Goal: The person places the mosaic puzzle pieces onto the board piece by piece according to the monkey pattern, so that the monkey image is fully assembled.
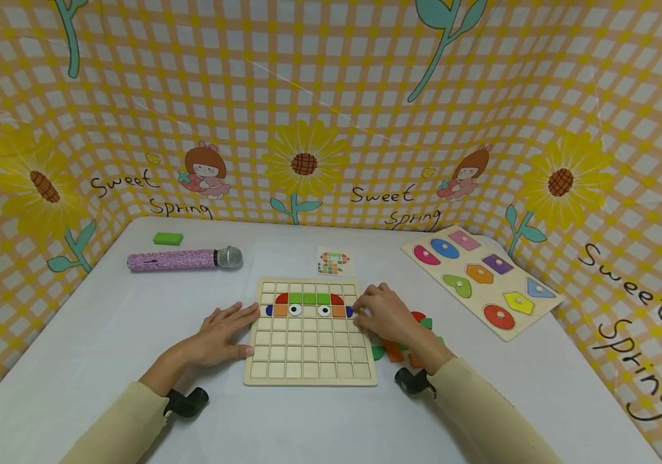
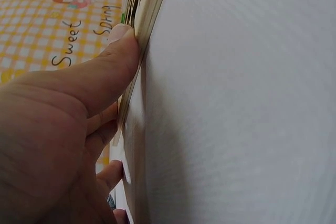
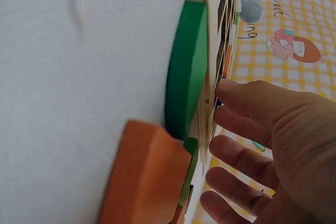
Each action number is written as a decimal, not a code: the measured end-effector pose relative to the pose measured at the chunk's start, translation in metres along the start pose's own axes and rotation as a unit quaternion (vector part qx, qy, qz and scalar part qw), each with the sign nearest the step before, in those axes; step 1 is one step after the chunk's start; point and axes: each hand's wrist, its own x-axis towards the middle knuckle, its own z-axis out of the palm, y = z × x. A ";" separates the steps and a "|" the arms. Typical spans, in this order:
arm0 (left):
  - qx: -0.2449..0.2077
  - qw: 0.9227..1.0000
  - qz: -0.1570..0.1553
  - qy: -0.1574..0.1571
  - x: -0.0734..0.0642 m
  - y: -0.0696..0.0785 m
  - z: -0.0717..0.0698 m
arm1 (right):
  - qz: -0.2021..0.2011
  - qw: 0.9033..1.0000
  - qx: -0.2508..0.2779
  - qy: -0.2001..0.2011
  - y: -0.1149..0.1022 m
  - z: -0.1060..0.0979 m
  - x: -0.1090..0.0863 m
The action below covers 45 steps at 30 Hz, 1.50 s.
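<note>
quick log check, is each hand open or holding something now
Left hand: open, touching the grid board.
Right hand: at the blue piece; cannot tell if pinching it.

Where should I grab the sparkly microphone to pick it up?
The microphone is probably best held round the middle of its purple handle, from above or the near side: it lies flat, long and narrow, so fingers can wrap across it. A green block sits just behind, making the far side tighter.

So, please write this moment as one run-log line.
left hand: on left edge of board; right hand: at right-end blue piece; loose pieces: right of board
</note>
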 end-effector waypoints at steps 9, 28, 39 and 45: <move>0.001 1.000 0.001 0.003 0.001 0.001 -0.001 | -0.012 1.000 -0.011 0.009 0.000 -0.002 -0.002; 0.000 1.000 -0.001 0.002 -0.001 0.001 -0.001 | 0.003 0.999 -0.029 0.041 0.022 -0.025 -0.030; 0.001 1.000 -0.004 -0.001 -0.001 0.002 0.000 | 0.022 0.999 -0.023 0.040 0.044 -0.034 -0.057; 0.002 1.000 -0.001 0.000 -0.001 0.002 -0.001 | 0.010 0.998 -0.032 0.051 0.058 -0.039 -0.077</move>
